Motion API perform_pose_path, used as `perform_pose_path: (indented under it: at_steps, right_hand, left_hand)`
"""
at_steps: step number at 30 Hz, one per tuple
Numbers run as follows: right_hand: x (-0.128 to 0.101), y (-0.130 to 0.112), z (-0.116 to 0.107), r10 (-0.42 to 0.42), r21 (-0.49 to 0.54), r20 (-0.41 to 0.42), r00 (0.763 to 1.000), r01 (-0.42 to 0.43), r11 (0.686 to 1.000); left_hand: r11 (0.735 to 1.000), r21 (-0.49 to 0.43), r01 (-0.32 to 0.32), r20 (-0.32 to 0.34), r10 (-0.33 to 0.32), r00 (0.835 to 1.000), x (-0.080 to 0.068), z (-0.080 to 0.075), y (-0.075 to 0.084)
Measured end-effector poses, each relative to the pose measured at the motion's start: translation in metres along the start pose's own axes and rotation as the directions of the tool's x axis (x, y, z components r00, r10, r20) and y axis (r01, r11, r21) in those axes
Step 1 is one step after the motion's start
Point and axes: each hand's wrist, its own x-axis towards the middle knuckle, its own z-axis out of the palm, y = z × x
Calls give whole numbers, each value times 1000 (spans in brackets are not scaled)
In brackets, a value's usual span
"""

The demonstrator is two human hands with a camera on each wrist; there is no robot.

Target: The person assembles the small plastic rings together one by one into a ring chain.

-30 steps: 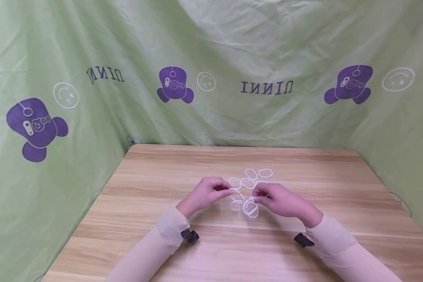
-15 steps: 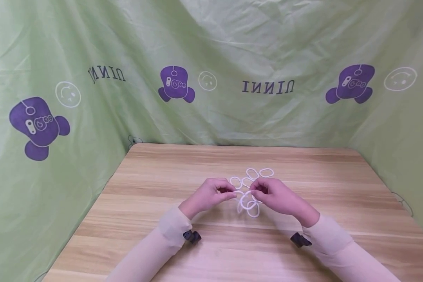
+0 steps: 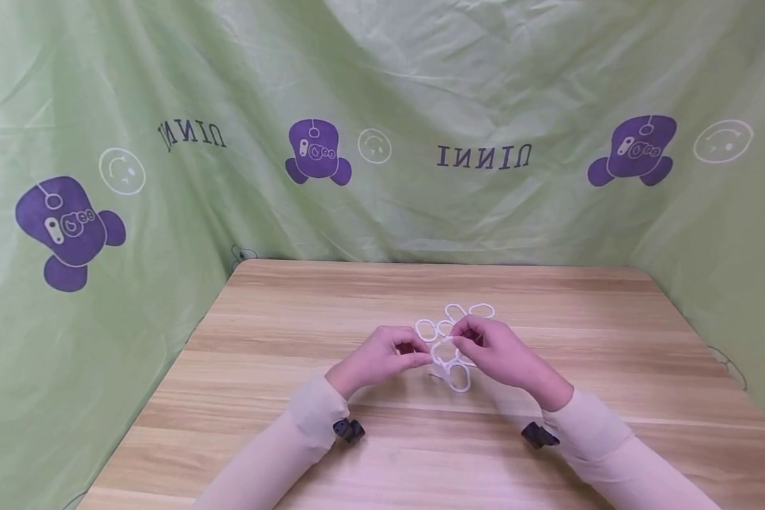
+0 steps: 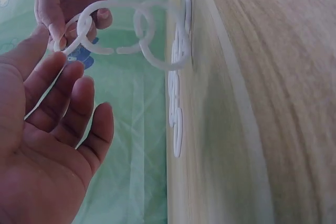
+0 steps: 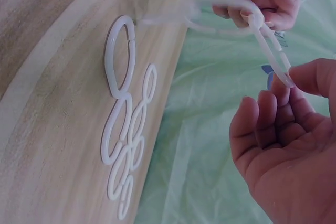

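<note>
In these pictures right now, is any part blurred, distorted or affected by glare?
Head view: even soft light, sharp, no glare; the table edges bow slightly. Left wrist view: the left hand is sharp, the wood grain smeared. Right wrist view: the linked white rings between the hands are blurred, while the loose rings on the table and the right hand are clearer.

Two hands are working above the table [image 3: 293, 319]: a left hand [image 3: 376, 358] and a right hand [image 3: 494, 350]; four loose white rings [image 3: 426, 329] are lying behind them; the linked rings [image 3: 451, 368] between the hands are overlapping too much for counting.
</note>
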Motion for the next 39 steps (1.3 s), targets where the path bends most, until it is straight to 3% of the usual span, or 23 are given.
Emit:
perform_pose_path:
  at_steps: [10, 18, 21, 24, 29, 34, 39]
  right_hand:
    - [0, -3, 4, 5, 100, -62, 998, 1, 995]
    - [2, 6, 8, 15, 78, -20, 1000, -14, 997]
    - [3, 15, 8, 34, 24, 17, 999, -34, 999]
    - [4, 25, 9, 54, -69, 94, 994, -47, 996]
    - [8, 33, 14, 46, -251, 221, 974, 11, 968]
    - [13, 33, 20, 90, -369, 243, 966, 6, 929]
    - [15, 33, 24, 150, -405, 293, 944, -19, 914]
  left_hand:
    - [1000, 13, 25, -40, -25, 999, 1, 0, 3]
    - [995, -45, 86, -100, -90, 991, -3, -11, 31]
    - [994, -37, 102, -119, -106, 987, -3, -13, 28]
    - [994, -33, 109, -134, -112, 985, -2, -13, 15]
    - [994, -49, 102, -117, -107, 987, 0, -13, -3]
    - [993, -79, 89, -98, -97, 990, -1, -12, -5]
    - [993, -71, 99, -87, -105, 991, -2, -10, -5]
